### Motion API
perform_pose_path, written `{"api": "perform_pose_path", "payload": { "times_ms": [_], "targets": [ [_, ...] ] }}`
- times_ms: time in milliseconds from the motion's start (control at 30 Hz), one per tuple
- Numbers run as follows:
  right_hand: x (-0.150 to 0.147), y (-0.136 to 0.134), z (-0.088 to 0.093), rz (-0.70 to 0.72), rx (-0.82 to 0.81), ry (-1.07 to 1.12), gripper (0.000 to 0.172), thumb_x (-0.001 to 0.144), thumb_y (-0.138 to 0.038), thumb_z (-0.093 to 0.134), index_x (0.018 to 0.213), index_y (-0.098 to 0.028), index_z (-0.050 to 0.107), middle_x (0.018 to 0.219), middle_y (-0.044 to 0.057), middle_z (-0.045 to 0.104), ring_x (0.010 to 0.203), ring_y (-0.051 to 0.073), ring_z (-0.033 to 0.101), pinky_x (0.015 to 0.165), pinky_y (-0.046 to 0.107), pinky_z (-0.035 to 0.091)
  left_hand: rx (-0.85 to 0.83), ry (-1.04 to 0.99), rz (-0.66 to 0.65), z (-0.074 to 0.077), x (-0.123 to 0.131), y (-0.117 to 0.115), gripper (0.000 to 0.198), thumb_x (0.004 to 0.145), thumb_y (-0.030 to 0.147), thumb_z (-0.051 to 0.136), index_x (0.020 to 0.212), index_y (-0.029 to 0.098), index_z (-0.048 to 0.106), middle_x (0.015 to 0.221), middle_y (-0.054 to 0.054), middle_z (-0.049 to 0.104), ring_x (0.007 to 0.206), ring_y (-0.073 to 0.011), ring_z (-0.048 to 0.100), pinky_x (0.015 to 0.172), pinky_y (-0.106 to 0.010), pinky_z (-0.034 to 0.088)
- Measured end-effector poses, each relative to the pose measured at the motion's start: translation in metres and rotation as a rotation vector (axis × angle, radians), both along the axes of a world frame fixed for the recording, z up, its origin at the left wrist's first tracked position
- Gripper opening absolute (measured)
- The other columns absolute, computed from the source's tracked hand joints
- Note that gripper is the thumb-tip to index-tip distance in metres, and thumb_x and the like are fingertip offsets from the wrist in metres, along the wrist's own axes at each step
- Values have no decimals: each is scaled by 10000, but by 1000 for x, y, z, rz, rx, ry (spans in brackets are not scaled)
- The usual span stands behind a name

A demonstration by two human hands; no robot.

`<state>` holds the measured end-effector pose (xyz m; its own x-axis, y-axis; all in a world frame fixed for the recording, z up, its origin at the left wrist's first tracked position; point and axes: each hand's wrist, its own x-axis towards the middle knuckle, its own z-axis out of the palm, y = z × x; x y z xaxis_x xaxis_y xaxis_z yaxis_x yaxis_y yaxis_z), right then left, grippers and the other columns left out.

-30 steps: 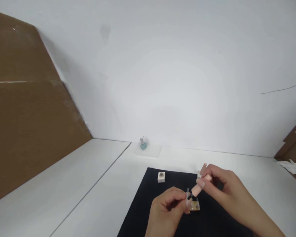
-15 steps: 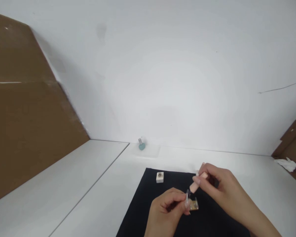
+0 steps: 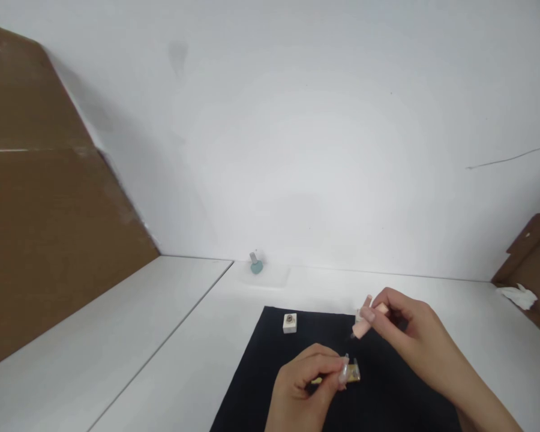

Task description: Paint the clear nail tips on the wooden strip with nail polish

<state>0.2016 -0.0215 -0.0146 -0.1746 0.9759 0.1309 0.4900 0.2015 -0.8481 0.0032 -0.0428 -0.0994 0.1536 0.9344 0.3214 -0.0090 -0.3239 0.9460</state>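
Brush (image 3: 351,336): out from the lower end of a pink cap (image 3: 362,327), pointing down and to the left, apart from the clear tip (image 3: 346,364) (its bristles are blurred).
Right hand (image 3: 400,318): comes in from the lower right, wrist bent over, thumb and fingers pinching the cap, which slants between them.
Left hand (image 3: 303,384): rises from the bottom edge, fingers curled, thumb and forefinger pressed on the clear tip and holding it roughly upright.
Gold piece (image 3: 353,374): behind the left fingertips, on the mat, with a small clear part upright at its right end (the hand covers much of it).
Pink stick (image 3: 368,300): leaning just beyond the right fingers, near something pale; whether it belongs to a bottle I cannot tell.
White block (image 3: 290,324): near the mat's far left corner, a small round brown-grey thing on top.
Mat (image 3: 247,378): black, under both hands, on the white table (image 3: 180,348).
Bottle (image 3: 256,267): blue-green with a grey cap, by the wall (image 3: 324,150), at the left end of a clear sheet (image 3: 274,277); how full it is I cannot tell.
Tissue (image 3: 519,296): white, crumpled, far right, against a brown panel (image 3: 537,264).
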Motion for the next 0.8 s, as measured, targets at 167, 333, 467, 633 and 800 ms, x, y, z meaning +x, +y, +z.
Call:
{"api": "perform_pose_path", "payload": {
  "times_ms": [167,333,467,633,800],
  "targets": [
    [-1,-2,0,61,-36,-82,331,1004,-445,584,752,-232,609,831,28,792,732,180,639,642,281,461,51,91,3,0,-1,0,194,874,116,717,762,222,834,791,-37,777,686,-158,722,623,-195,562],
    [-1,-3,0,1,8,-55,339,1011,-477,562,782,-233,620,873,48,788,799,204,661,654,291,470,73,120,29,-1,-1,1,177,882,140,722,775,224,835,783,-38,776,677,-164,718,611,-201,559],
    [-3,-7,1,126,-24,-137,325,987,-378,607,707,-227,542,742,6,724,652,155,592,575,260,413,92,167,51,-1,-2,2,180,881,136,710,791,221,839,768,-37,761,682,-165,713,608,-199,541],
    [-7,-6,0,84,-22,-143,294,994,-394,595,748,-234,579,776,-2,771,621,146,598,578,259,420,101,191,44,-1,-3,0,194,879,119,695,797,225,836,775,-31,761,686,-160,713,618,-192,536],
    [-5,-9,2,72,5,-148,348,1004,-449,573,729,-236,571,800,22,777,692,173,650,595,259,442,150,223,76,-3,1,-1,229,886,113,668,841,250,846,791,-31,764,692,-167,725,617,-196,545]
  ]
}}
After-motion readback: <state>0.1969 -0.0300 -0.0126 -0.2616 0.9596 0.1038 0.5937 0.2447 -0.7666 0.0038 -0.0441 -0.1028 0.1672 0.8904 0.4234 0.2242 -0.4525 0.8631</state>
